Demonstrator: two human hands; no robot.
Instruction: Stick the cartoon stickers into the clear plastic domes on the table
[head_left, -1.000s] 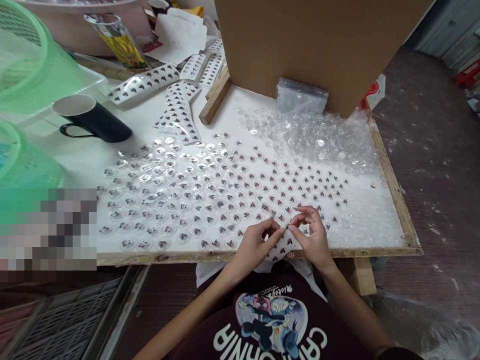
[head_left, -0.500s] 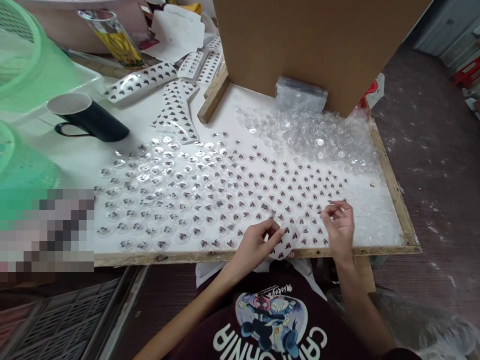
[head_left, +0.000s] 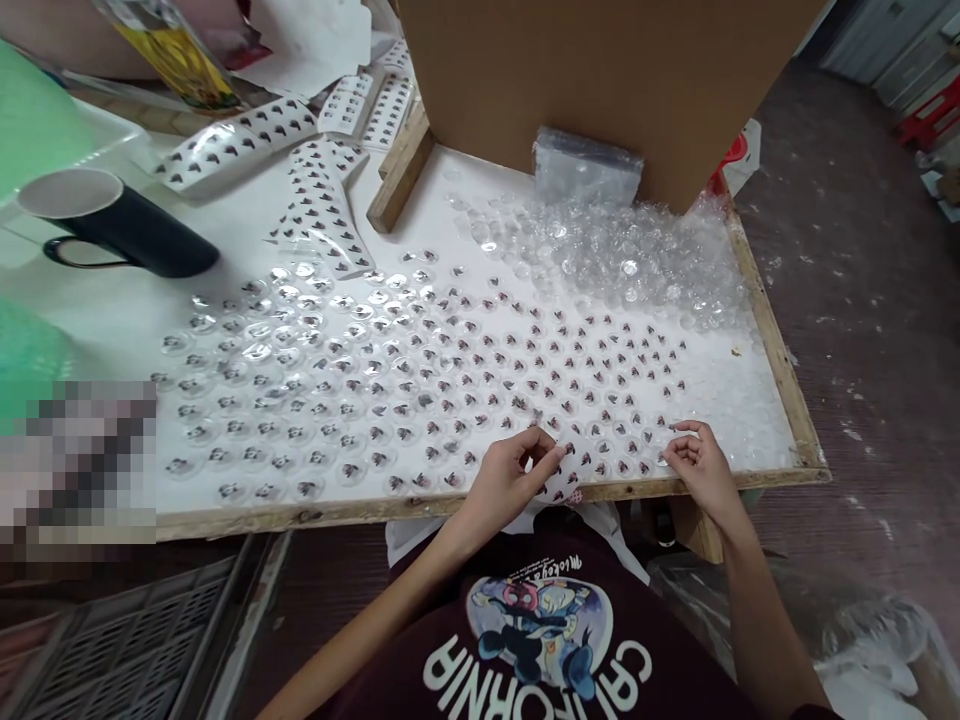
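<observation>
My left hand pinches a small white sticker sheet with dark and red printed figures, held over the front edge of the table. To its right, my right hand has thumb and fingertips drawn together low over the board. Whatever those fingertips hold is too small to make out. Beside and behind both hands lie many clear round discs, each bearing a little dark picture. Plain clear discs lie flat to the right of my right hand.
Loose clear discs form a heap before a tall cardboard sheet. Nearby are a plastic-wrapped packet and a wooden block. More sticker sheets, a dark mug and a green basket occupy the left. A wooden rim edges the table.
My right hand has moved right and lower, nearer the front rim, its fingers still drawn together. My left hand keeps the sticker sheet in almost the same place. The whole view has shifted slightly.
</observation>
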